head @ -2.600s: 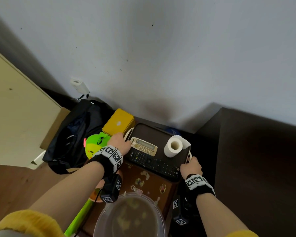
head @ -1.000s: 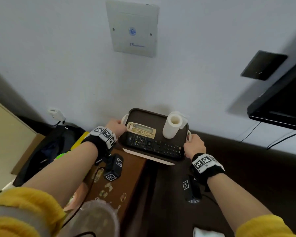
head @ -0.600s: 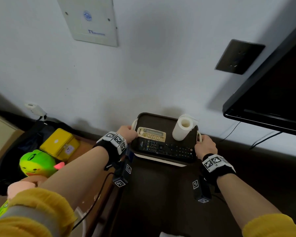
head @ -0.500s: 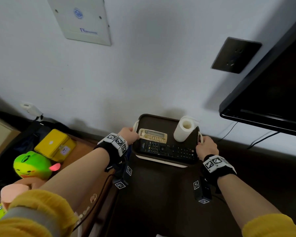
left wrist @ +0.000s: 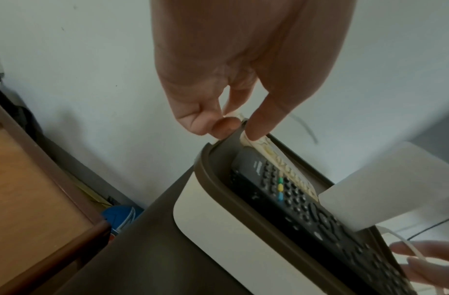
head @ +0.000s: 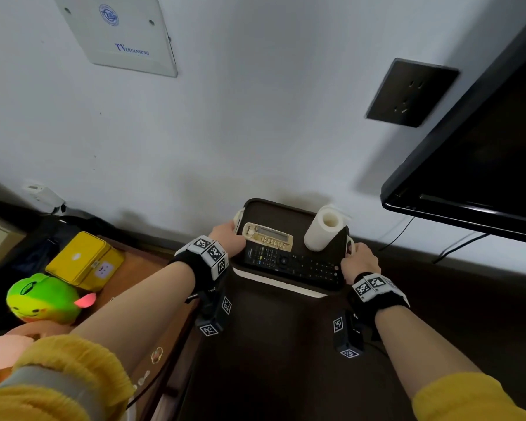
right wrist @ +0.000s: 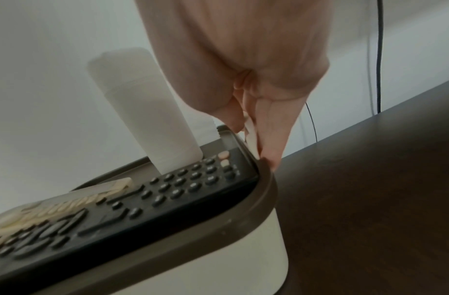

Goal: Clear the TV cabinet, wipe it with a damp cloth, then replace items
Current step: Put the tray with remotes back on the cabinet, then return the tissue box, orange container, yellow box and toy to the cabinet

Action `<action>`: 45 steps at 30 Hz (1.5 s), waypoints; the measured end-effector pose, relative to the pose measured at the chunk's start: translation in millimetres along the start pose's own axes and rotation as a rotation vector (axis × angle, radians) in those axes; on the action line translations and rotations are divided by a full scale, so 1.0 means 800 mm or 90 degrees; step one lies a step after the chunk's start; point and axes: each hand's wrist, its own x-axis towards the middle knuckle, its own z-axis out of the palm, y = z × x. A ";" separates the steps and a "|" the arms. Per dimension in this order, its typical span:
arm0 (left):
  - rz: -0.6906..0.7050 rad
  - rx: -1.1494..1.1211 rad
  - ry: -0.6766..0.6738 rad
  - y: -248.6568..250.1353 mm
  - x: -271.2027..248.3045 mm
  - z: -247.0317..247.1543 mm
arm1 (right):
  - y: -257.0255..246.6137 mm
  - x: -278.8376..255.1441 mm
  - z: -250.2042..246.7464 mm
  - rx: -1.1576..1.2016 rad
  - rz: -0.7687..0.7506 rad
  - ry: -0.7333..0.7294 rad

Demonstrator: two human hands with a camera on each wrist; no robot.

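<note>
Tray (head: 281, 286) with black remote (head: 289, 262), beige remote (head: 268, 237), paper roll (head: 324, 227): carried over from side table, now low over TV cabinet (head: 286, 360) surface by wall. Left hand (head: 227, 237), right hand (head: 360, 262) fingers grasping end handles. Replacing stage; set-down likely next.

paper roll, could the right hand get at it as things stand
Probably not yet: the right hand grips the tray handle. The paper roll stands uncovered just beside it, so once freed, likely yes.

Grey wall (head: 255, 117), black wall socket (head: 410, 92)
</note>
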 end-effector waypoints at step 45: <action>-0.082 0.193 0.017 -0.398 -0.118 -0.298 | -0.239 -0.355 0.312 -0.103 -0.357 -0.047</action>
